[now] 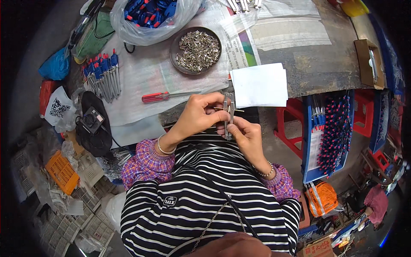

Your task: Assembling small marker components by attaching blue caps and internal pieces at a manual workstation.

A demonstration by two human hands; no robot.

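Observation:
Over my lap at the table's front edge, both hands hold slim silver metal strips [231,109] close together and nearly upright. A thin pin-like piece crosses them. My left hand [199,113] pinches the strips from the left with thumb and fingers. My right hand [247,137] grips their lower part, its thumb against the metal. Fingers cover much of the piece, so its exact kind is hidden. Just beyond my left hand lies a screwdriver [156,97] with a red handle. White paper sheets [261,85] lie right of the strips.
A dark round bowl [172,53] of small metal pins stands farther back. Behind it is a clear plastic bag [124,32] of blue-and-red parts. Metal pieces with blue-and-red ends [102,75] lie left. A blue crate [314,173], red stools [282,130] and an open carton [364,64] are right.

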